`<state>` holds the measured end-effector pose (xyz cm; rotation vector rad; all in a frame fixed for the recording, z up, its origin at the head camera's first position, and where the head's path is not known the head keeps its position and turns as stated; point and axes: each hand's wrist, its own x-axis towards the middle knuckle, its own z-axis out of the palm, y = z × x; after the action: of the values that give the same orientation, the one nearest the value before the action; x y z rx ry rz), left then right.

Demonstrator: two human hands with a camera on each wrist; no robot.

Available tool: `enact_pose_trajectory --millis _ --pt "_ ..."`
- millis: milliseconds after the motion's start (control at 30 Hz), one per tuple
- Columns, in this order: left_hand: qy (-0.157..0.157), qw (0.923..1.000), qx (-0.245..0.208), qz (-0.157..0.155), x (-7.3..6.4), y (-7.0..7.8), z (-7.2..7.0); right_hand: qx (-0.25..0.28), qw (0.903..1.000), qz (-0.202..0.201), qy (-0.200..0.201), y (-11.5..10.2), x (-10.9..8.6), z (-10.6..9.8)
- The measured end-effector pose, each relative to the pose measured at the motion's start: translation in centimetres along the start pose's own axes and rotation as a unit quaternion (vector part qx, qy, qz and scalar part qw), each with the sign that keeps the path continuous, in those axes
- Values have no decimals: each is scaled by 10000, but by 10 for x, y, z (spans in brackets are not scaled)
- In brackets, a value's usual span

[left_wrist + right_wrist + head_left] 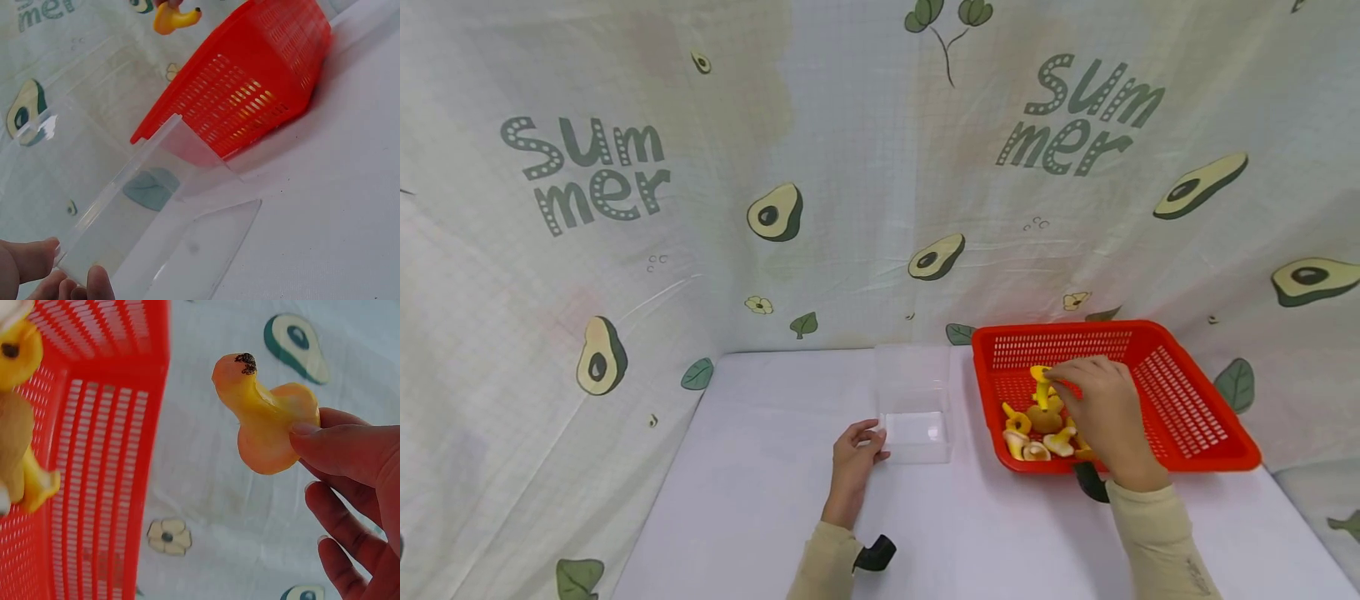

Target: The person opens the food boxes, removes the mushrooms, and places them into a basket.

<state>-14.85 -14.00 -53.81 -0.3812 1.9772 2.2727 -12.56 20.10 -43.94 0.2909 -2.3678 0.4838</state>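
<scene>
My right hand [1101, 408] pinches a yellow mushroom [265, 415] between thumb and fingers, above the red plastic basket [1206, 400]. In the right wrist view its stem end has a dark patch and points away from my hand. Inside the basket, on its left side, lies a pile of yellow, brown and whitish mushrooms [1045, 419]. My left hand [853, 457] grips the left edge of a clear plastic box [913, 429] with thumb and fingers. The box stands on the table with its clear lid [912, 367] folded open toward the back.
The basket stands on a white-covered table [760, 467], right of the box. Behind the table hangs a pale cloth [850, 150] printed with avocados, leaves and lettering. A black strap piece [876, 552] juts from each wrist.
</scene>
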Motion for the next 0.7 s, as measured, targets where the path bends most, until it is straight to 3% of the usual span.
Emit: enact_pose_trajectory --millis 367,700 --pt "-1 10000 42 -59 0 2 0 -416 9973 581 -170 40 -16 -19" --pt "-40 10000 62 -54 1 -1 -1 -665 9880 1312 -464 76 -27 -38"
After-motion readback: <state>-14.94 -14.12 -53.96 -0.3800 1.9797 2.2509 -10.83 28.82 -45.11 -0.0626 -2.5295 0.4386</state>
